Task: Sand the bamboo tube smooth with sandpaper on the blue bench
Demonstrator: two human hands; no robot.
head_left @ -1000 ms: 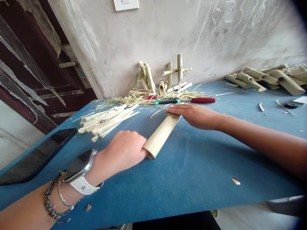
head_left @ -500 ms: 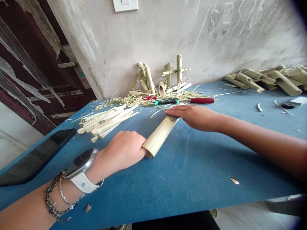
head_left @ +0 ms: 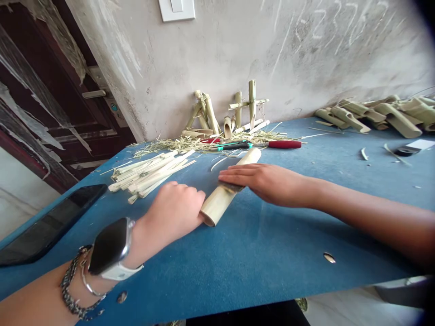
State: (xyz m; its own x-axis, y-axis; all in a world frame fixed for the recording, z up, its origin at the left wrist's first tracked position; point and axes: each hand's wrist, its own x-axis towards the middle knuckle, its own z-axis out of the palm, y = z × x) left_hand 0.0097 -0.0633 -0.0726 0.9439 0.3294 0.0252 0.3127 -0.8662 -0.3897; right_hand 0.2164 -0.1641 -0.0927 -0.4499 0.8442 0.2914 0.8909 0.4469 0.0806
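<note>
A pale bamboo tube [head_left: 217,206] lies slantwise on the blue table, its open end toward me. My left hand [head_left: 178,203] is closed on that near end, the fingertips hidden. Across the top of the tube, my right hand [head_left: 253,179] presses a dark, thin piece of sandpaper [head_left: 231,186] under flat, close-set fingers. The far end of the tube shows beyond the right hand. A smartwatch and bracelets are on my left wrist.
Bamboo strips [head_left: 152,172] lie behind my left hand, near a black phone [head_left: 50,226]. Shavings, a teal-and-black cutter [head_left: 234,146], a red-handled tool [head_left: 284,144] and small bamboo structures [head_left: 252,104] line the wall. Cut bamboo pieces [head_left: 397,118] lie at back right.
My right hand has slid the sandpaper along the tube toward me, uncovering its far end. My left hand keeps its hold on the near end.
</note>
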